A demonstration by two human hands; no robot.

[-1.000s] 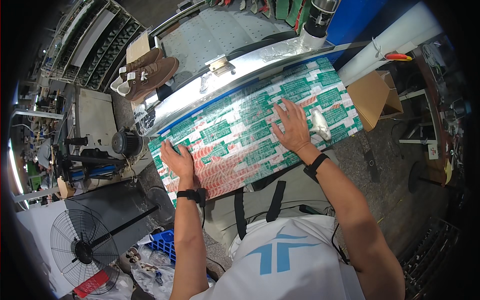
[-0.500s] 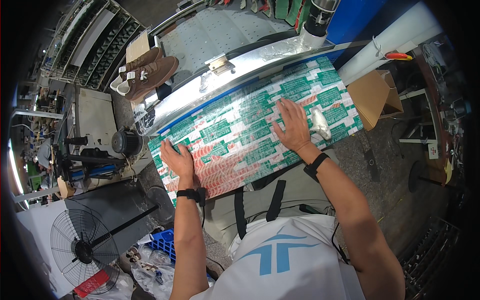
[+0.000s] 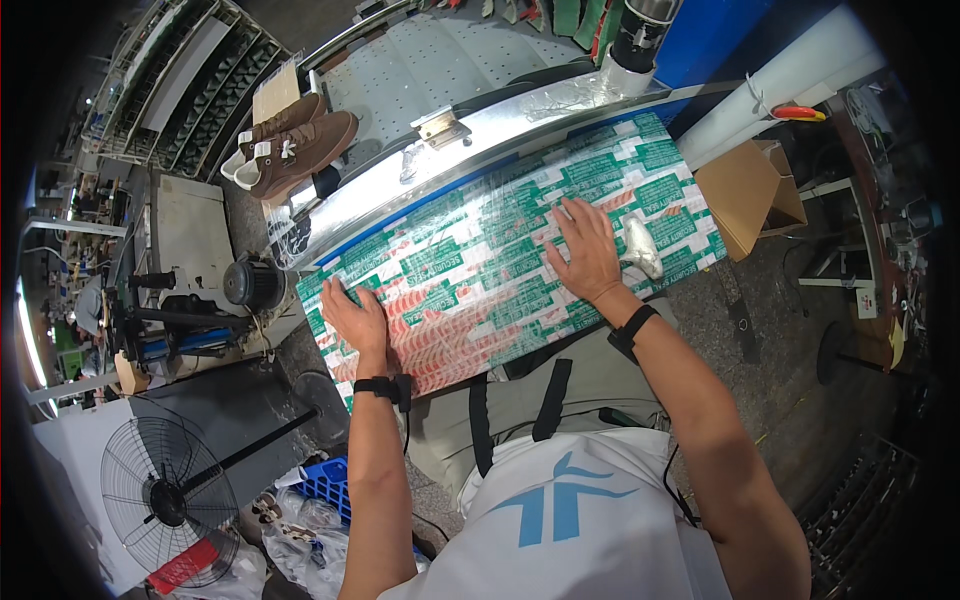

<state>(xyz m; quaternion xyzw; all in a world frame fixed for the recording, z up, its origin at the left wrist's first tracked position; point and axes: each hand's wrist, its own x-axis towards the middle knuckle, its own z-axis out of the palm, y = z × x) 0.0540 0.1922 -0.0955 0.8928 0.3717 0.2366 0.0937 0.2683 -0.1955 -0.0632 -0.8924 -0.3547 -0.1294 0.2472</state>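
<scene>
A long board (image 3: 480, 290) covered in green, white and red printed tape lies in front of me, above my lap. Flat on its left part rests my left hand (image 3: 357, 318), open with the fingers apart. My right hand (image 3: 588, 252) is also open, its palm down right of the board's middle. Neither hand holds anything. Just right of my right hand, a small tool with a white-wrapped head (image 3: 641, 248) lies on the board; part of its thin shaft shows beside my wrist. Both wrists wear black bands.
Beyond the board runs a silvery tape-covered edge (image 3: 400, 195) of a conveyor with a metal bracket (image 3: 440, 128). Brown shoes (image 3: 300, 150) stand at its left end. A floor fan (image 3: 168, 500) is at lower left, a cardboard box (image 3: 740, 195) at right, red-and-yellow snips (image 3: 797, 113) above it.
</scene>
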